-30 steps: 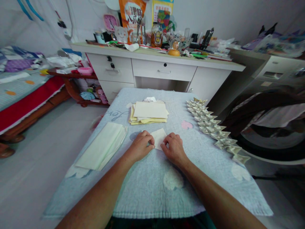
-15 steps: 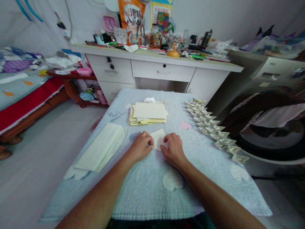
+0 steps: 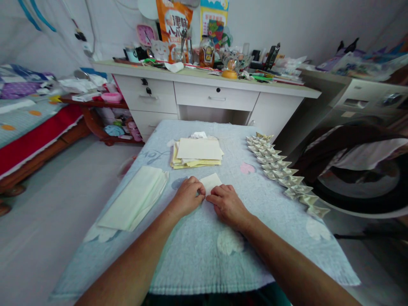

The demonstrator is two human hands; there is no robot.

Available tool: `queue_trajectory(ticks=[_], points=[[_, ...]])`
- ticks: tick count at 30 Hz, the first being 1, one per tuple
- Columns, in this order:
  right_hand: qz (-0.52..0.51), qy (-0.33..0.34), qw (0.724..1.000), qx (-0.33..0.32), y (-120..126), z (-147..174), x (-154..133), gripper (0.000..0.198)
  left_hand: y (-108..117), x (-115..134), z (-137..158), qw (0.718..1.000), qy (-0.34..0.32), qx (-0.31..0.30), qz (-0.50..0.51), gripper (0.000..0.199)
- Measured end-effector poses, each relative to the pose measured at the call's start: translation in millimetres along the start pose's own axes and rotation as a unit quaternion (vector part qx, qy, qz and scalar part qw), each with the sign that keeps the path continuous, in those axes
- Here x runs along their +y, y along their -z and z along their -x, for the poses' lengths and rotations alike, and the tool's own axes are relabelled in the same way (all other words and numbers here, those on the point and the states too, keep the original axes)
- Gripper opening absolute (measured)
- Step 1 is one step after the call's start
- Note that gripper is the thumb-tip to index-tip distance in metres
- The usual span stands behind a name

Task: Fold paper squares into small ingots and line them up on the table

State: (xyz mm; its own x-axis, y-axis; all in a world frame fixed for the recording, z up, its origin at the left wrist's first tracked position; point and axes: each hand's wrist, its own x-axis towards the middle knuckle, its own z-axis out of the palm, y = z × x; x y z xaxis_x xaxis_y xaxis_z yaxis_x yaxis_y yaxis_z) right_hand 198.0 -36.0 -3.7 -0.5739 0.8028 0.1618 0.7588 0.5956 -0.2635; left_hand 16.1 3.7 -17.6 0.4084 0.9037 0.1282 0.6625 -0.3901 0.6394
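A small pale sheet of paper (image 3: pixel 211 181) lies flat on the cloth-covered table between my hands. My left hand (image 3: pixel 189 194) is closed, with thumb and forefinger pinching the paper's near left corner. My right hand (image 3: pixel 228 204) lies over the near right part of the sheet, its fingers drawn together and pressing on the near edge close to the left fingertips. The hands hide that edge. Just beyond the sheet is a stack of cream and yellow paper (image 3: pixel 200 149). Left of my left hand lies a pile of long pale green sheets (image 3: pixel 132 199).
Rows of folded paper pieces (image 3: pixel 276 165) run along the table's right side. Crumpled white tissue (image 3: pixel 198 135) sits behind the stack. A white cabinet (image 3: pixel 216 95) crowded with jars and packets stands beyond the table (image 3: pixel 191 255). To the right is a washing machine (image 3: pixel 358 102).
My right hand has moved left from the paper's right edge to its near edge, beside my left fingertips. My left hand keeps its pinch. The camera view has shifted slightly.
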Motion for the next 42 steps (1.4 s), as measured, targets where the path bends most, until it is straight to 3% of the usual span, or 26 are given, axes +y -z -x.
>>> queue_trajectory(ticks=[7,12,18,31,35,39,42], points=[[0.028,0.035,0.999,-0.020,6,8,-2,0.028,0,-2,-1,1.000,0.001,0.000,0.003,0.012],[0.056,0.046,0.997,-0.030,6,8,-3,0.044,1,-3,0,1.000,-0.003,-0.002,0.007,0.013],[0.055,0.065,0.995,-0.052,14,12,-1,0.048,0,-3,0,1.000,-0.007,-0.001,0.005,0.010],[0.050,0.045,0.996,-0.056,27,57,21,0.050,1,-1,-1,1.000,-0.001,-0.010,0.008,0.011],[0.038,0.036,0.997,-0.053,37,67,25,0.044,2,0,-2,1.000,-0.004,-0.014,0.003,0.012],[-0.016,0.013,0.999,-0.037,49,59,28,0.024,4,1,0,1.000,-0.013,-0.019,-0.002,0.012],[-0.029,-0.078,0.996,0.014,47,38,29,0.022,5,1,2,1.000,-0.020,-0.018,-0.002,0.011]])
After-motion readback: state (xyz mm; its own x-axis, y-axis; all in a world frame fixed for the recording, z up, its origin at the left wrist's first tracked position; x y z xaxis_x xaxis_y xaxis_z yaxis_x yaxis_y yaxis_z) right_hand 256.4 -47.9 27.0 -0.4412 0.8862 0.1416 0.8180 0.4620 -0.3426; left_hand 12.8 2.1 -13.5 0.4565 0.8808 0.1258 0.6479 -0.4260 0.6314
